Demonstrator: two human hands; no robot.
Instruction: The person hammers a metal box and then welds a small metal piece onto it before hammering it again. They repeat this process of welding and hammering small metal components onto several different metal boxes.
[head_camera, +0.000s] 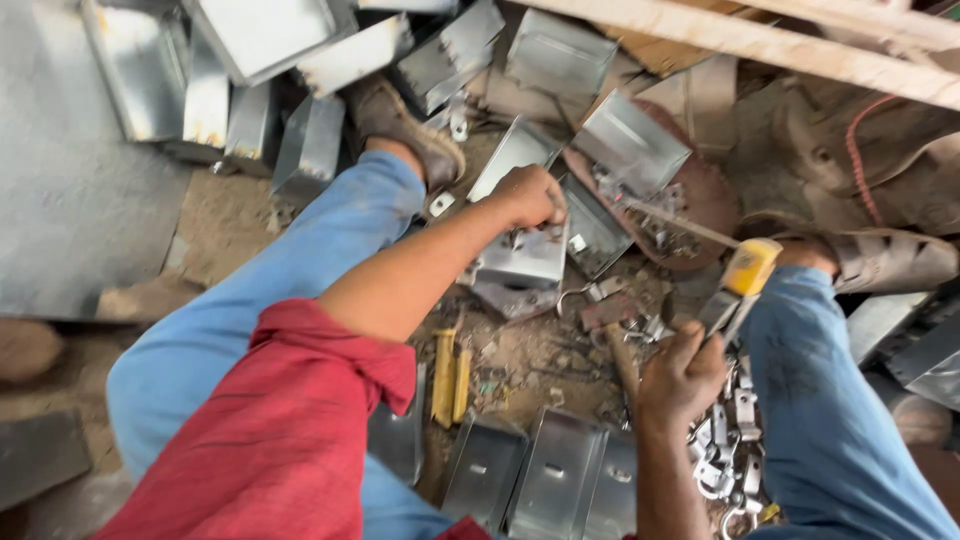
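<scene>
Head view: metal boxes (555, 485) around hammer (735, 285).

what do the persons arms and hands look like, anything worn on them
Both hands, left and right, are bare: no gloves, rings or watch visible. The forearms are uncovered too. A red sleeve is pushed up around the left elbow; no sleeve shows on the right arm.

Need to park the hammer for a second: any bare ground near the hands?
Bare dirt shows left of the left leg, below the stacked metal boxes. A large flat grey sheet lies further left. Crowded: around the left hand, right hand and small clips.
</scene>
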